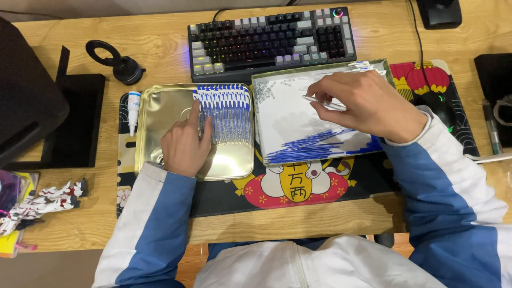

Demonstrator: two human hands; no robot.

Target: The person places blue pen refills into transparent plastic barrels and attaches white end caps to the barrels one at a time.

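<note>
My left hand (pixel 184 144) rests in a shallow gold metal tray (pixel 154 106), its fingers touching a neat row of thin blue-and-white sticks (pixel 224 114) laid side by side. My right hand (pixel 368 104) hovers over a white box lid (pixel 290 120) and pinches one thin pale stick (pixel 322 103) between thumb and fingers. A loose heap of the same blue sticks (pixel 314 146) lies along the lid's near edge. Both sleeves are white and blue.
A dark keyboard (pixel 272 40) lies behind the tray and lid. A small white bottle (pixel 133 109) lies left of the tray, a black ring stand (pixel 114 60) behind it. A mouse (pixel 440 106) sits at right on the patterned desk mat (pixel 298 192). A toy figure (pixel 45 202) lies at left.
</note>
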